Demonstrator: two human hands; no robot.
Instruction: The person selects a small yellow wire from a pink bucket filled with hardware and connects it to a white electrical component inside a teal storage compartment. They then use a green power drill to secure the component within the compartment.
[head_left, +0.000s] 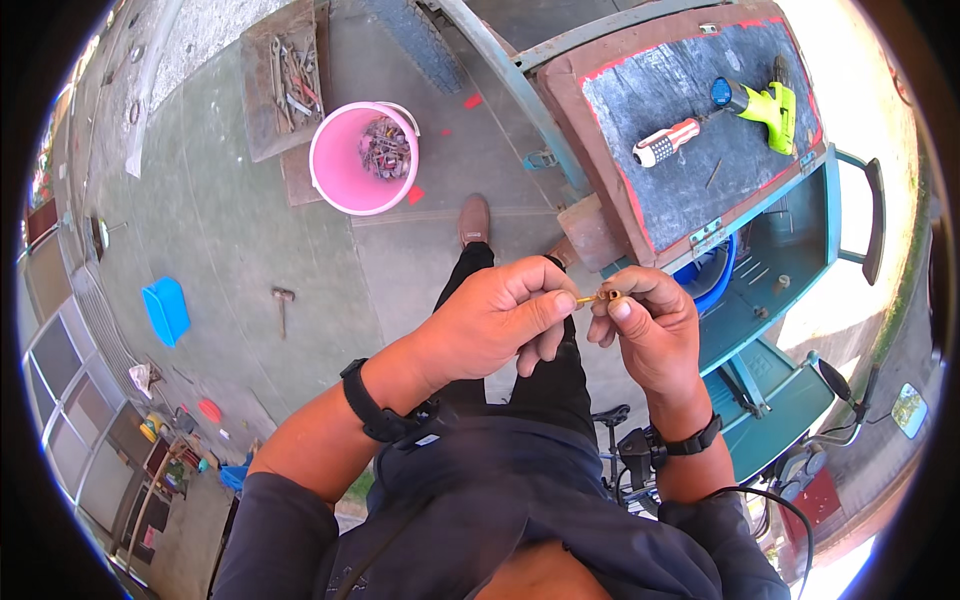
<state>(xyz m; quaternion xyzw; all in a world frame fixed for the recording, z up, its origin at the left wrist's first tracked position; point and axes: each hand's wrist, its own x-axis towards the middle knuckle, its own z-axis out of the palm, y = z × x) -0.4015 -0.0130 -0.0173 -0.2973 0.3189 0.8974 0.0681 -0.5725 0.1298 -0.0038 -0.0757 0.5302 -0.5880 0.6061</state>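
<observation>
Brass screw (598, 297), small, light and stiff, likely slippery, sits pinched at both ends between the fingers of the left hand (495, 325) and right hand (648, 330), above the knees; table (600, 110) with screwdriver (667, 141) and drill (765, 105) stands beyond, pink bucket (340, 175) well apart.

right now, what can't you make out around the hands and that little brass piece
Head view only:
- small brass part: too small to identify; fingertips of the left hand and right hand cover its ends.
- pink bucket: contents a blurred tangle of metal.
- blue tub: mostly hidden under the workbench.
</observation>
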